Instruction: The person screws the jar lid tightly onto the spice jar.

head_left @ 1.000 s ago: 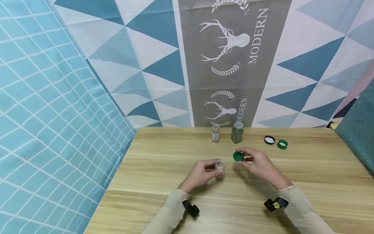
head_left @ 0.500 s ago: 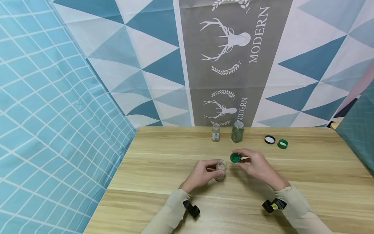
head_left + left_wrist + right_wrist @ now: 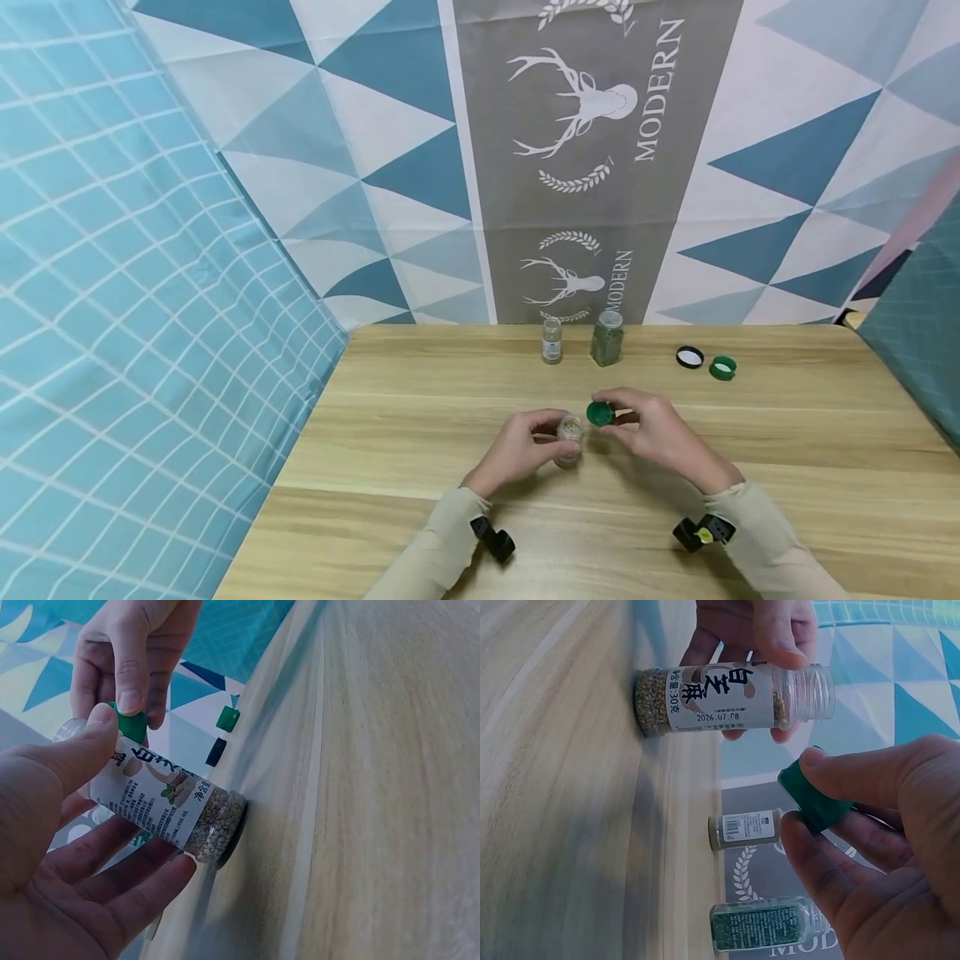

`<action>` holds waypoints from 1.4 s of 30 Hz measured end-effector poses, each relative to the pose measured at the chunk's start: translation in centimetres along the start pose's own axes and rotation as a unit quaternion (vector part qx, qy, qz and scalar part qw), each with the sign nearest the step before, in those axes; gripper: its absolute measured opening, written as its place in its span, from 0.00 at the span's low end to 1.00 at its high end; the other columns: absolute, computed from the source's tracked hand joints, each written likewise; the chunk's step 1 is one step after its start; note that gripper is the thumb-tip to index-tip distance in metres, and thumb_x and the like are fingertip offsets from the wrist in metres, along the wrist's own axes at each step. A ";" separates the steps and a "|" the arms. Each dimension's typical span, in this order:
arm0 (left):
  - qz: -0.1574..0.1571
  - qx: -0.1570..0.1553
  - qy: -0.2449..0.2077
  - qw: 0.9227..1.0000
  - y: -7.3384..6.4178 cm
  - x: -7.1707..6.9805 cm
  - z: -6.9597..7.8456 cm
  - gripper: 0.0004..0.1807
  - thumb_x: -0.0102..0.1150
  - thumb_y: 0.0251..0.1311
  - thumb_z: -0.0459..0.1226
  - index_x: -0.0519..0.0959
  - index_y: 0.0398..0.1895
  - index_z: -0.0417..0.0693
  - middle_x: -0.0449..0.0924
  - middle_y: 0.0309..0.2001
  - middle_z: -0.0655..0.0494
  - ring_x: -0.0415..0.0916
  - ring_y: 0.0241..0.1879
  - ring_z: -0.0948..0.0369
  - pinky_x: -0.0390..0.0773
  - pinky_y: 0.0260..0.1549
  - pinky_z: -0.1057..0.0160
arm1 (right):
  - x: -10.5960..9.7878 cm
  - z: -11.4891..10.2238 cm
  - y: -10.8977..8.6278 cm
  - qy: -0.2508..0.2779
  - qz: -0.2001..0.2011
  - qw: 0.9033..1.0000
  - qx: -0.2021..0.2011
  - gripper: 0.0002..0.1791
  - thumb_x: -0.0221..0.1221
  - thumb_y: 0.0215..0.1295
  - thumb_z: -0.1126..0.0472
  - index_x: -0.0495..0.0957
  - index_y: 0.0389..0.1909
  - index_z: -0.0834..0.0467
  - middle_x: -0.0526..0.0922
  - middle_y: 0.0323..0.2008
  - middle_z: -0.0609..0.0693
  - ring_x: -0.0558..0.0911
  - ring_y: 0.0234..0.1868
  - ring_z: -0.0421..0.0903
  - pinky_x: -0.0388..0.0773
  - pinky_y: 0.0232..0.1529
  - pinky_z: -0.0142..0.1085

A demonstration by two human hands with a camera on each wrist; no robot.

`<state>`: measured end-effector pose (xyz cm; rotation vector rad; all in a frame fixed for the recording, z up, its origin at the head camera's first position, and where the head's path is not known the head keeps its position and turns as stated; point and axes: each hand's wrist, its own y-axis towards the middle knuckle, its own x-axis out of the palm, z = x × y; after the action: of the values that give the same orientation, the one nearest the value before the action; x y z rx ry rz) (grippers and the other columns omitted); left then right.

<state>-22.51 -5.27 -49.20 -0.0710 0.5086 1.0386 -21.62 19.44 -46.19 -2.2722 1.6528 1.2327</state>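
Jar [image 3: 654, 705] with label [image 3: 739, 697] "白芝麻", "2026.07.08"

green-filled jar [image 3: 607, 342]: upright | black cap [image 3: 690, 358]: white inside | deer-print backdrop [image 3: 495, 200]

The jar of seeds [image 3: 727, 697] is clear, its white label [image 3: 154, 784] lettered in black, its seeds [image 3: 652, 703] tan. The cap [image 3: 600, 413] is plain green. The square jar [image 3: 607, 342] shows green contents; the small jar [image 3: 552, 342], beige ones behind a white label. The black lid [image 3: 690, 357] and green lid [image 3: 723, 368] are white inside. Sleeves [image 3: 437, 542] are beige. The table [image 3: 405, 454] is light wood with streaked grain. The left cloth [image 3: 142, 317] is light blue, gridded white; the rear cloth [image 3: 487, 167] bears blue and white triangles, and white stags on grey.
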 end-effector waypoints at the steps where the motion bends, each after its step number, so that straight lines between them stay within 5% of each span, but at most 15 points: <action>1: 0.000 -0.002 -0.002 1.000 0.0 0.0 0.0 0.22 0.73 0.62 0.43 0.84 0.59 0.48 0.87 0.53 0.53 0.85 0.50 0.64 0.83 0.51 0.70 | 0.0 0.0 -0.1 -0.002 0.000 1.000 -0.002 0.24 0.71 0.56 0.77 0.81 0.56 0.66 0.87 0.50 0.60 0.89 0.45 0.53 0.88 0.44 0.35; 29: 0.000 -0.013 0.060 0.998 -0.1 0.6 0.4 0.27 0.69 0.64 0.45 0.80 0.64 0.45 0.86 0.57 0.49 0.85 0.50 0.62 0.82 0.47 0.73 | 0.0 -0.7 -0.5 -0.031 -0.014 0.999 -0.009 0.25 0.71 0.55 0.77 0.82 0.56 0.63 0.86 0.54 0.58 0.87 0.48 0.52 0.88 0.44 0.32; 42: -0.005 0.008 0.088 0.996 -0.1 0.7 0.4 0.24 0.71 0.63 0.45 0.84 0.59 0.46 0.89 0.50 0.55 0.80 0.39 0.74 0.82 0.39 0.75 | 0.0 -0.9 -0.4 -0.024 -0.010 0.999 -0.026 0.26 0.72 0.54 0.77 0.83 0.55 0.60 0.86 0.52 0.55 0.87 0.46 0.49 0.88 0.46 0.37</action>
<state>-22.00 -4.67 -49.21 -0.1527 0.6760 1.0236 -20.78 19.23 -45.74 -2.2639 1.5969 1.3287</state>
